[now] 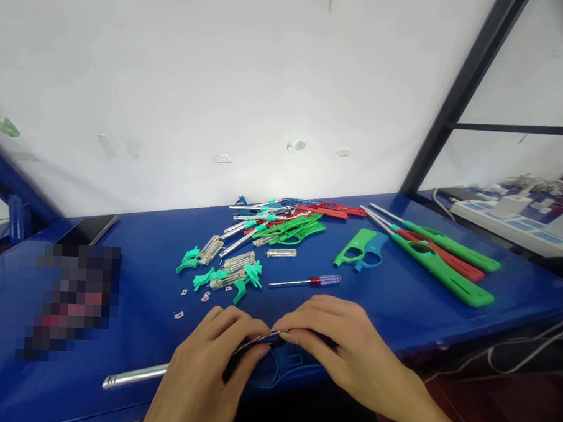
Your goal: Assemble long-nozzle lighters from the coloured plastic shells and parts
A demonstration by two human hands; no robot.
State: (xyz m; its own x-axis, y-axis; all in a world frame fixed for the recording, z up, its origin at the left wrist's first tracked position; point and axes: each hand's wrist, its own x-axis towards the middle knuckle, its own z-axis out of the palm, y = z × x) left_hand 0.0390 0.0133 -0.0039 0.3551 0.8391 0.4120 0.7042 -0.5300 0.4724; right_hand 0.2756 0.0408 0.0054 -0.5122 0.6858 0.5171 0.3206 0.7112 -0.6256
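At the table's front edge, my left hand [214, 363] and my right hand [336, 338] meet, fingertips almost touching. Both are closed in a pinch on a blue stick lighter [274, 367], whose open casing with its trigger loop shows below the fingers. Between the fingertips is a thin, wire-like part too small to make out. From behind my left hand a silver metal tube [134, 375] sticks out to the left, in line with the lighter. Beyond the hands lies a screwdriver [325, 280] with a clear purple and red handle.
Clear fuel tanks [282, 253], green triggers [254, 273] and small pale pieces [178, 315] lie scattered. Behind is a pile of casings [304, 227] and tubes. Casing halves [357, 246] and whole stick lighters [442, 268] lie right. A phone [87, 230] is left; a power strip [509, 224] stands far right.
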